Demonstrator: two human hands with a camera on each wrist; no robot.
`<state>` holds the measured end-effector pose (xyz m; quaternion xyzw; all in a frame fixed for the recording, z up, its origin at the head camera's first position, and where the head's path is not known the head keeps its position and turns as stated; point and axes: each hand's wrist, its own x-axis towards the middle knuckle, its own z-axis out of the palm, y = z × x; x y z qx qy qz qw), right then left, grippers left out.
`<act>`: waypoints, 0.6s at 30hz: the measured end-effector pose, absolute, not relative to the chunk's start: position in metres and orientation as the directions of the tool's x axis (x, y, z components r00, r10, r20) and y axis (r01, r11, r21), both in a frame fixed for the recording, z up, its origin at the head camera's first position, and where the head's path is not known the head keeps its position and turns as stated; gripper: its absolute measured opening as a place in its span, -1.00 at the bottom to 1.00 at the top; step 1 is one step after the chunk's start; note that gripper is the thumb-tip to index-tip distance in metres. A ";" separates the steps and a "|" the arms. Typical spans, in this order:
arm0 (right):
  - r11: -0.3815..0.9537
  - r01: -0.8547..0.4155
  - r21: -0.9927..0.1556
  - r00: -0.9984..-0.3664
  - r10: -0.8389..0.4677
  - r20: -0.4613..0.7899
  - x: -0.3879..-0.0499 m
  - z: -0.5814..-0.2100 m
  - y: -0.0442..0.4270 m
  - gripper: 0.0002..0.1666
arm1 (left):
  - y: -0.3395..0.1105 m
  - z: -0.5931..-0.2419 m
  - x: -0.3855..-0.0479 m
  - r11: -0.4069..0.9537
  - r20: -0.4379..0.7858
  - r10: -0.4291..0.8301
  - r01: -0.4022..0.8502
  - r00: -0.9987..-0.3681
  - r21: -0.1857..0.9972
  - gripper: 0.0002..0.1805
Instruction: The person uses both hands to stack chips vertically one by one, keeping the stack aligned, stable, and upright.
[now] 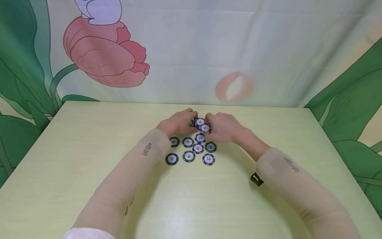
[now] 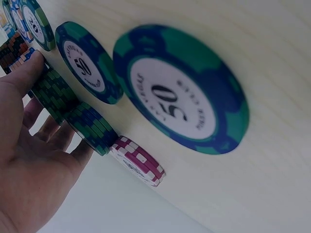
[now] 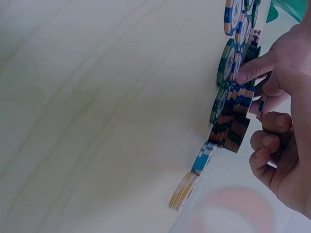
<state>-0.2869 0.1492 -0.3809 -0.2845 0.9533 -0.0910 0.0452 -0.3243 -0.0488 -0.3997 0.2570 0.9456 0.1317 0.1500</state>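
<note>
My left hand [image 1: 180,123] is at a stack of blue poker chips [image 1: 200,122], marked 10 on top, with thumb in front and fingers behind. In the left wrist view, its other fingers lie behind a green chip stack [image 2: 54,94] and a blue-green stack [image 2: 92,127]. My right hand [image 1: 225,126] pinches a blue poker chip [image 1: 205,128], overlapping the blue stack in the head view. Seen from the right wrist, that chip [image 3: 261,107] is edge-on, and the hand's other fingers are curled. The hands partly hide the row of stacks.
Several loose chips lie flat before the hands, including a 50 chip [image 1: 172,159], a 20 chip [image 1: 189,156] and a 10 chip [image 1: 208,159]. A maroon stack [image 2: 138,162], black stack [image 3: 231,131], light-blue stack [image 3: 203,158] and yellow stack [image 3: 183,191] continue the row. Behind the table [image 1: 191,205] hangs a printed curtain [image 1: 185,49].
</note>
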 end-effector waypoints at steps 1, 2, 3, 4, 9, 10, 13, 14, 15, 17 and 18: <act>0.824 -0.530 -0.201 -0.836 -0.547 -0.036 -0.288 -0.381 0.148 -0.50 | -0.049 -0.400 -0.324 0.831 -0.214 0.528 0.448 -0.822 0.329 -0.45; 0.826 -0.526 -0.203 -0.838 -0.544 -0.039 -0.288 -0.381 0.146 -0.51 | -0.048 -0.400 -0.324 0.829 -0.212 0.530 0.451 -0.821 0.330 -0.45; 0.828 -0.523 -0.203 -0.840 -0.541 -0.043 -0.289 -0.382 0.145 -0.52 | -0.048 -0.399 -0.324 0.828 -0.212 0.533 0.453 -0.819 0.331 -0.46; 0.830 -0.519 -0.205 -0.842 -0.538 -0.047 -0.290 -0.383 0.144 -0.53 | -0.048 -0.399 -0.324 0.826 -0.211 0.536 0.457 -0.817 0.331 -0.46; 0.837 -0.506 -0.207 -0.850 -0.525 -0.046 -0.295 -0.387 0.139 -0.52 | -0.048 -0.399 -0.324 0.823 -0.210 0.542 0.464 -0.813 0.327 -0.49; 0.838 -0.504 -0.209 -0.851 -0.523 -0.042 -0.296 -0.387 0.138 -0.53 | -0.048 -0.399 -0.325 0.823 -0.209 0.542 0.464 -0.814 0.327 -0.50; 0.842 -0.500 -0.200 -0.855 -0.517 -0.037 -0.297 -0.388 0.136 -0.53 | -0.048 -0.399 -0.325 0.824 -0.207 0.539 0.459 -0.817 0.332 -0.51; 0.844 -0.500 -0.197 -0.856 -0.516 -0.038 -0.298 -0.388 0.135 -0.53 | -0.048 -0.400 -0.324 0.824 -0.208 0.538 0.457 -0.817 0.334 -0.51; 0.844 -0.500 -0.194 -0.855 -0.516 -0.041 -0.298 -0.389 0.135 -0.53 | -0.048 -0.400 -0.324 0.824 -0.208 0.537 0.456 -0.818 0.335 -0.51; 0.845 -0.503 -0.182 -0.854 -0.518 -0.045 -0.299 -0.389 0.134 -0.53 | -0.049 -0.400 -0.324 0.824 -0.209 0.536 0.453 -0.818 0.339 -0.50; 0.844 -0.505 -0.178 -0.853 -0.520 -0.045 -0.299 -0.389 0.133 -0.53 | -0.049 -0.400 -0.323 0.825 -0.210 0.535 0.452 -0.818 0.340 -0.50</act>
